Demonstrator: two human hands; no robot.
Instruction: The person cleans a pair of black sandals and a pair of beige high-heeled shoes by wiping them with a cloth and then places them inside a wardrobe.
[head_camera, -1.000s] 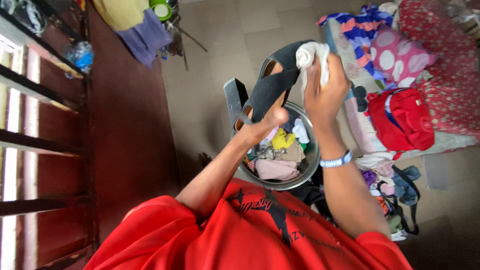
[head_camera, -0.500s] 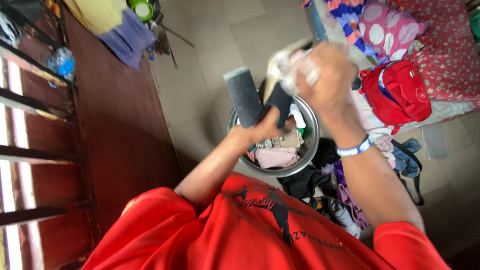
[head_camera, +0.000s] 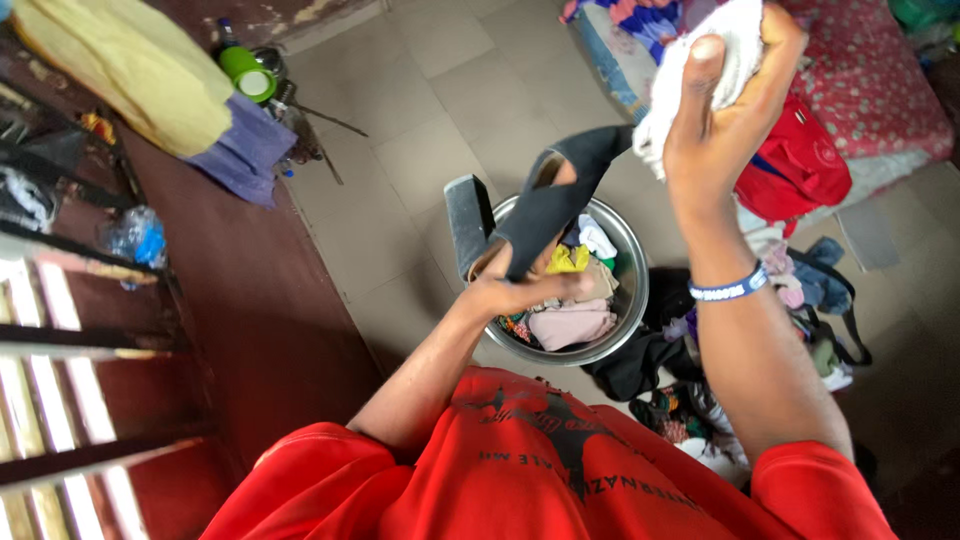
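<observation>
A tiled floor (head_camera: 450, 110) of pale square slabs is seen from above, with a bed under a red patterned cover (head_camera: 880, 90) along one side and a dark red-brown wall at the other. A black block-heeled sandal with broad straps (head_camera: 535, 215) is held up by its heel end in the left hand (head_camera: 515, 293), the fingers closed round it, directly over a round metal basin filled with mixed clothes (head_camera: 630, 300). A crumpled white cloth (head_camera: 700, 70) is gripped in the right hand (head_camera: 725, 120), the fingers curled shut on it; it is lifted just beside the sandal's toe end, and whether it touches the strap cannot be told. No dirt or wet patch can be made out on the sandal, so how much wiping is done cannot be judged; the sandal is not set down, and no second sandal is seen. A red bag (head_camera: 795, 165) lies on the bed, and loose garments (head_camera: 800, 300) are scattered on the floor.
</observation>
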